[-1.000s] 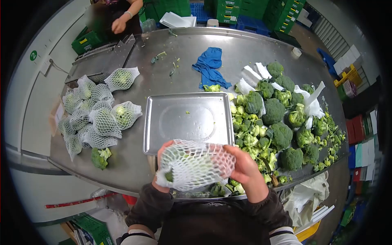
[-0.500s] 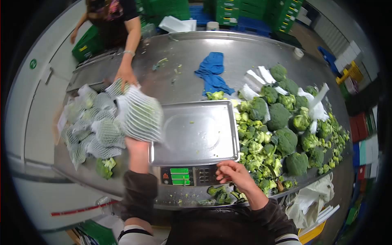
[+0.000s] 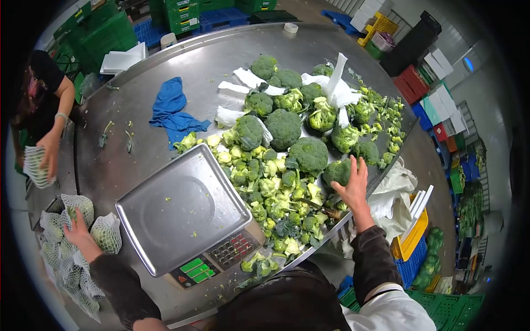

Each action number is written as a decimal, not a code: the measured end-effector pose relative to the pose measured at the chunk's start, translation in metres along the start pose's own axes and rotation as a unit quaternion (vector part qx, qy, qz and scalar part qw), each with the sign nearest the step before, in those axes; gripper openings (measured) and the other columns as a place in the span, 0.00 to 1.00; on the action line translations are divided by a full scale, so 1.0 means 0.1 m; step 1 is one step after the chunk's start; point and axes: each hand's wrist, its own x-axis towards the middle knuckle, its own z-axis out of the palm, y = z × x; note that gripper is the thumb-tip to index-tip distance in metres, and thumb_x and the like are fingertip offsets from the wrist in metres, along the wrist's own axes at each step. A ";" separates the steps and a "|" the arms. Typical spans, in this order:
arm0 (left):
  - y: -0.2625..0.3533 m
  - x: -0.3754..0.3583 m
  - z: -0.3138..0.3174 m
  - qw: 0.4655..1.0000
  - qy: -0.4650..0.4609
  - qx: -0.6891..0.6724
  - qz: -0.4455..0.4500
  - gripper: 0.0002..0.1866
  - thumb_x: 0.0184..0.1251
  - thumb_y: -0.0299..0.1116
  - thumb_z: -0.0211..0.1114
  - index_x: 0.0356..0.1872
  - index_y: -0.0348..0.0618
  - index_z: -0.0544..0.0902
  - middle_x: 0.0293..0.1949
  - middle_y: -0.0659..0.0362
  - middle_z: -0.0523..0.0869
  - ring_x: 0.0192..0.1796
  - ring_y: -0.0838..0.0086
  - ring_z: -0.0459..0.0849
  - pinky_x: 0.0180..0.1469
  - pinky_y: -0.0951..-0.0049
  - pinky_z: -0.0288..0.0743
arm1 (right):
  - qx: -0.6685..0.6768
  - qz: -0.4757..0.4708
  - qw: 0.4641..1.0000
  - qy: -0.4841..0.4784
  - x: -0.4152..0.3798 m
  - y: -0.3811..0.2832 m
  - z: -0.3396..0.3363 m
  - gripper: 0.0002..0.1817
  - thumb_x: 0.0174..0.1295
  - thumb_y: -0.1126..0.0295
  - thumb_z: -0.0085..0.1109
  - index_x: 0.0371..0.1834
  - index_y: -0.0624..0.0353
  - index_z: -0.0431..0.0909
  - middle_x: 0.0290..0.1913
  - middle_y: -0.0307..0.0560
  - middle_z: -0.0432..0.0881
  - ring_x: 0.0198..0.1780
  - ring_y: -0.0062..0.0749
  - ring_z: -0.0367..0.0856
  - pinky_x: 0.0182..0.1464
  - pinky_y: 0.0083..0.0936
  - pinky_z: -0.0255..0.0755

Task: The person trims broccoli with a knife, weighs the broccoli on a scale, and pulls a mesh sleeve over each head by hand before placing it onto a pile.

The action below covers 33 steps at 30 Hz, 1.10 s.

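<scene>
My right hand (image 3: 356,190) is open, fingers spread at the side of a green broccoli head (image 3: 337,172) near the table's front edge. My left hand (image 3: 81,236) reaches out at the left, fingers apart and holding nothing, over a pile of broccoli heads in white foam netting (image 3: 66,265). Just right of its fingers lies one netted head (image 3: 106,233). Between my hands stands a scale (image 3: 185,207), its metal pan bearing only small green scraps. More bare broccoli heads (image 3: 282,129) and trimmed stem pieces (image 3: 270,187) cover the table right of the scale.
A co-worker's hand (image 3: 48,154) holds a netted broccoli head (image 3: 36,167) at the far left. Behind the scale lies a blue cloth (image 3: 175,110). White foam nets (image 3: 338,88) lie among the broccoli. A knife handle (image 3: 331,213) pokes from the trimmings.
My left hand has let go of the netted broccoli over the pile. My right hand has moved from the scale's keys to a broccoli head. The view has swung right.
</scene>
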 end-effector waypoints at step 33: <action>-1.37 -2.56 -1.37 0.604 -0.386 0.692 0.092 0.34 0.51 0.34 0.64 0.61 0.34 0.64 0.56 0.49 0.72 0.58 0.65 0.71 0.60 0.72 0.62 | 0.622 -0.084 0.744 -0.228 -0.02 -1.58 -0.29 0.21 0.56 0.72 0.58 0.55 0.59 0.71 0.55 0.50 0.73 0.53 0.34 0.75 0.50 0.27 0.73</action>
